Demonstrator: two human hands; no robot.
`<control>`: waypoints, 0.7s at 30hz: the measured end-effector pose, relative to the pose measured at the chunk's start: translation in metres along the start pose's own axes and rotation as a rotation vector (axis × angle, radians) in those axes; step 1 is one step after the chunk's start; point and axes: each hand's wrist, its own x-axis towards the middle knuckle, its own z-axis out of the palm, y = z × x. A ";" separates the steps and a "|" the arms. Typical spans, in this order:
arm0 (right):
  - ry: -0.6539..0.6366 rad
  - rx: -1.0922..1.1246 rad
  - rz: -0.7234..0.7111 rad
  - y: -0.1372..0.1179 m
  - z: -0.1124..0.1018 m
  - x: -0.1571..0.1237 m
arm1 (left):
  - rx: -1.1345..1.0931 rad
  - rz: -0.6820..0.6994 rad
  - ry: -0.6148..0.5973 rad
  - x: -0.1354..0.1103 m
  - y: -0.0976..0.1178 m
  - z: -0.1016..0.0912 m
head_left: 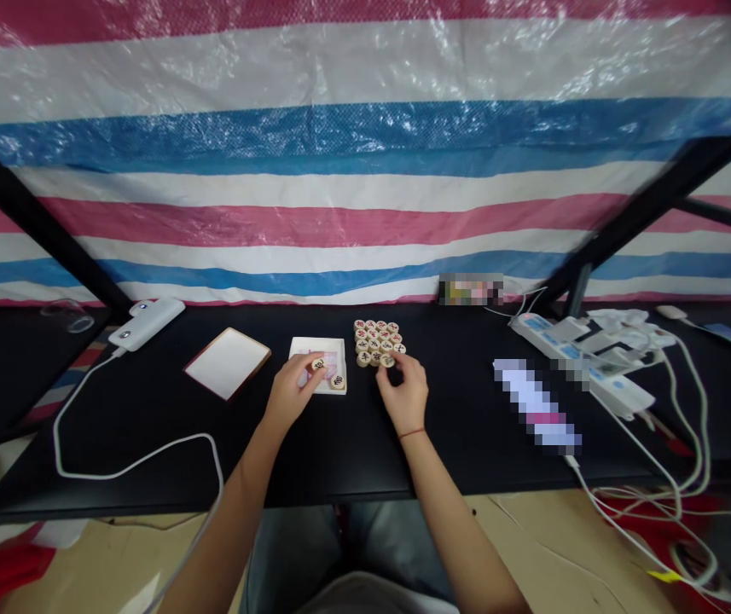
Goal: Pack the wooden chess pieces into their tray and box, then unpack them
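My left hand (291,389) is closed in a pinch on a round wooden chess piece (318,364) over a small white box (317,349). Another wooden piece (338,381) lies in the box's near right corner. My right hand (405,391) has its fingers curled on a piece (387,361) at the near edge of a tight cluster of several round wooden pieces (376,339) on the black table (352,443). A red string circles my right wrist.
The box's lid (228,362) lies left of the box. A white power bank (146,322) with a cable sits far left. Power strips and tangled white cables (601,358) crowd the right side. A striped tarp hangs behind the table.
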 end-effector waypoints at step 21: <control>-0.319 0.286 -0.257 -0.036 -0.001 -0.013 | 0.162 0.209 -0.211 -0.006 0.014 0.022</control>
